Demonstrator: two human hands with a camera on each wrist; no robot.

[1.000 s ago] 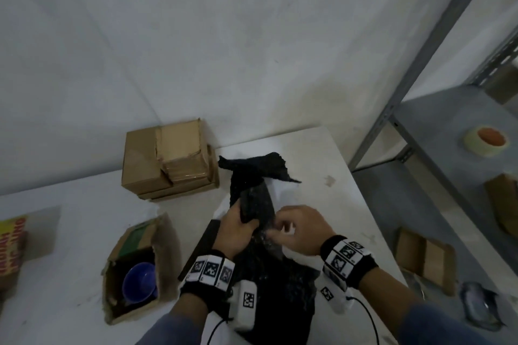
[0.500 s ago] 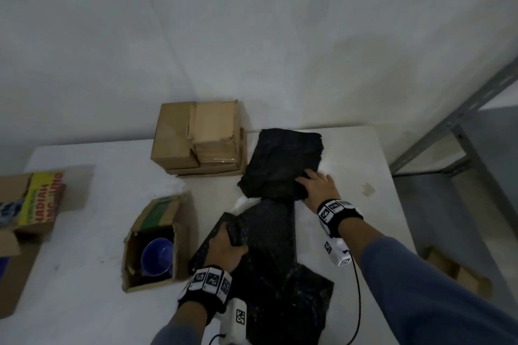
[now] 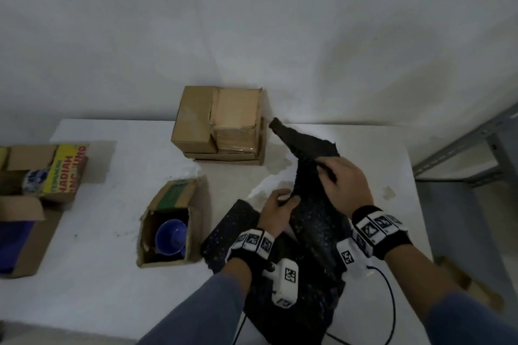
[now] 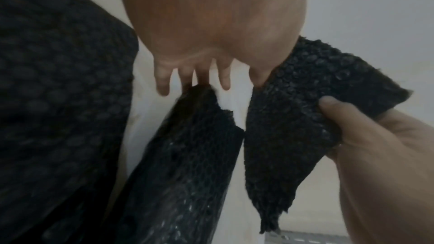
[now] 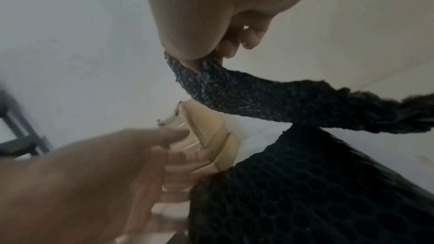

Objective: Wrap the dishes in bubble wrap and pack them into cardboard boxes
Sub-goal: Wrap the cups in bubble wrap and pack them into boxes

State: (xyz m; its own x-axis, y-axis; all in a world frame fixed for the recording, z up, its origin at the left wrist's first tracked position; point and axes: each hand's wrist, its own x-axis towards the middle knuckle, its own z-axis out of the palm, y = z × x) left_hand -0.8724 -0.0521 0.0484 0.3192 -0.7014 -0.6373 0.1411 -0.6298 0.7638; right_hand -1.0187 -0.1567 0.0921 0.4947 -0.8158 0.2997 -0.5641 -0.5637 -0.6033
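A black bubble wrap sheet (image 3: 316,235) lies crumpled on the white table (image 3: 98,274) in front of me. My left hand (image 3: 279,206) grips its far edge with thumb and fingers. My right hand (image 3: 344,185) pinches a smaller torn piece of bubble wrap (image 3: 305,145) and holds it up off the table. The left wrist view shows the piece (image 4: 293,118) between my right hand's (image 4: 375,146) thumb and fingers, split from the sheet (image 4: 187,155). A blue bowl (image 3: 171,235) sits unwrapped inside a small open cardboard box (image 3: 173,193) to the left.
A stack of closed cardboard boxes (image 3: 221,123) stands at the back against the wall. Open boxes (image 3: 42,171), one with colourful print, lie at the far left. A grey metal shelf frame (image 3: 462,154) stands beyond the table's right edge.
My right hand was pressed flat on the far piece of wrap; now it has lifted that piece off the table. My left hand has shifted from the sheet's left edge toward its middle.
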